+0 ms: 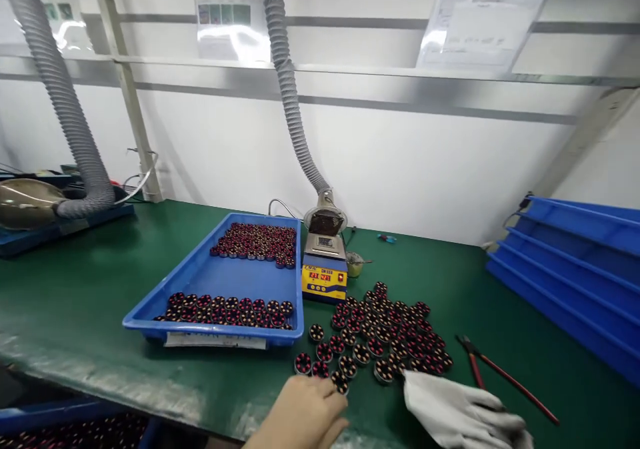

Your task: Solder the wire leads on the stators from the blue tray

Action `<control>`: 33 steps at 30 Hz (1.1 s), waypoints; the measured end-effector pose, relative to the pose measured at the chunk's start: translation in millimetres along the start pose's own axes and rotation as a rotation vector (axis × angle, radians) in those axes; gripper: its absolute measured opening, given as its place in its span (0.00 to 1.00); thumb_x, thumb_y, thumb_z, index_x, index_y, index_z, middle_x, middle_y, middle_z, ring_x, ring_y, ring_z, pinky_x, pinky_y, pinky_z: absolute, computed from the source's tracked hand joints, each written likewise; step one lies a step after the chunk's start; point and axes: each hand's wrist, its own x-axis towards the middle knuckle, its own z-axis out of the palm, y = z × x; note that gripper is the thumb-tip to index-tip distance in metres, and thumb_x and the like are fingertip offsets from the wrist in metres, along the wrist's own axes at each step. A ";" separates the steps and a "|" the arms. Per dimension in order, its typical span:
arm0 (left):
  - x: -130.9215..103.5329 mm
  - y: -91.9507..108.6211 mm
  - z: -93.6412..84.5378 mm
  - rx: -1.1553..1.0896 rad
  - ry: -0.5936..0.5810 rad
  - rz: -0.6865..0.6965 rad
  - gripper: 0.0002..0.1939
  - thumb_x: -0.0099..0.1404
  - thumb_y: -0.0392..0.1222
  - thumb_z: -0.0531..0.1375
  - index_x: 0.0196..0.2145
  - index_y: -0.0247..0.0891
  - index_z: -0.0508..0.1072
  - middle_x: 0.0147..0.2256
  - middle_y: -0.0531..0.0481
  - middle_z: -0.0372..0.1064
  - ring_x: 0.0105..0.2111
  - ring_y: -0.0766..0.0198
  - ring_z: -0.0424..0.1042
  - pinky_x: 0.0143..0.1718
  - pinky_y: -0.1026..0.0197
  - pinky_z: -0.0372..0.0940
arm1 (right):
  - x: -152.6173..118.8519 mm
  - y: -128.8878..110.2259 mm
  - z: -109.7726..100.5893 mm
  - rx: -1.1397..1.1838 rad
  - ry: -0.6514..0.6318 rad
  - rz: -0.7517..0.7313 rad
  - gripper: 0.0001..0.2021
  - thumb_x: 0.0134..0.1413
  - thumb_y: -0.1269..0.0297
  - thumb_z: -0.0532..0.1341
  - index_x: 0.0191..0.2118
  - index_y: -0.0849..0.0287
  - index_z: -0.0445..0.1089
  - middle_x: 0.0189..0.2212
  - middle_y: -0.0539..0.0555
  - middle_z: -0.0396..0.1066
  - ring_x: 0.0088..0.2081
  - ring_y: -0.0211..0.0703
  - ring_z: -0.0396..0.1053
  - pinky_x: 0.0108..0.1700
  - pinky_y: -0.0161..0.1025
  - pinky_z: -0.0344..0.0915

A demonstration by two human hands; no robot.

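Round parts: short black cylinders with pink-and-gold segmented tops, loosely clustered on the green desk, right of the tray; probably spread there for easy reach.
Left hand: bare, at the cluster's near-left edge, its fingers bent over the nearest part; whether they grip it cannot be told.
Right hand: out of view, so its fingers cannot be judged.
Tray: shallow blue plastic, holding parts in near rows and a far block, faces up, perhaps to keep them orderly.
Heated unit: yellow-and-blue box with red digits, beneath a grey ribbed hose, presumably for fumes.
Right side: pale fabric glove beside red-handled cutters.
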 end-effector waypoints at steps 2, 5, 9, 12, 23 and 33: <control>9.7 12.6 -2.9 -0.027 0.024 0.049 0.12 0.60 0.35 0.56 0.42 0.35 0.72 0.40 0.38 0.72 0.38 0.50 0.71 0.40 0.51 0.67 | -5.3 -3.1 5.6 0.102 0.038 -0.010 0.13 0.55 0.50 0.55 0.27 0.50 0.69 0.25 0.48 0.68 0.20 0.34 0.62 0.16 0.31 0.54; 16.3 25.9 -9.9 -0.142 0.044 0.123 0.18 0.61 0.34 0.54 0.49 0.36 0.68 0.49 0.39 0.68 0.47 0.51 0.68 0.50 0.51 0.63 | -18.1 -12.0 18.1 0.182 0.052 -0.015 0.11 0.42 0.49 0.61 0.23 0.50 0.69 0.19 0.44 0.67 0.12 0.31 0.54 0.10 0.31 0.42; 12.4 31.2 -18.4 -0.324 0.108 0.200 0.22 0.62 0.30 0.46 0.52 0.36 0.67 0.53 0.40 0.64 0.54 0.56 0.62 0.56 0.53 0.57 | -48.2 -20.3 44.9 0.222 0.002 0.027 0.11 0.40 0.50 0.62 0.24 0.52 0.71 0.21 0.45 0.73 0.18 0.36 0.66 0.20 0.35 0.66; 2.4 30.3 -24.0 -0.484 0.180 0.243 0.23 0.59 0.27 0.44 0.43 0.38 0.74 0.47 0.43 0.70 0.50 0.58 0.66 0.54 0.55 0.59 | -70.9 -18.6 66.4 0.239 -0.073 0.075 0.12 0.40 0.49 0.63 0.23 0.52 0.72 0.22 0.46 0.74 0.23 0.40 0.71 0.30 0.39 0.72; 0.2 11.9 -63.6 -1.174 0.479 -0.002 0.19 0.62 0.53 0.53 0.37 0.37 0.77 0.35 0.46 0.75 0.44 0.53 0.70 0.46 0.55 0.64 | -122.8 18.4 116.8 0.323 -0.384 0.071 0.18 0.44 0.43 0.61 0.37 0.48 0.75 0.36 0.52 0.77 0.38 0.48 0.74 0.37 0.45 0.72; -30.0 -3.5 -71.6 -1.312 0.745 -0.160 0.19 0.61 0.51 0.54 0.42 0.38 0.74 0.46 0.43 0.71 0.55 0.53 0.60 0.60 0.51 0.49 | -188.0 54.6 171.5 -0.393 -0.765 -0.346 0.06 0.47 0.63 0.59 0.25 0.56 0.72 0.19 0.50 0.70 0.22 0.42 0.67 0.26 0.33 0.63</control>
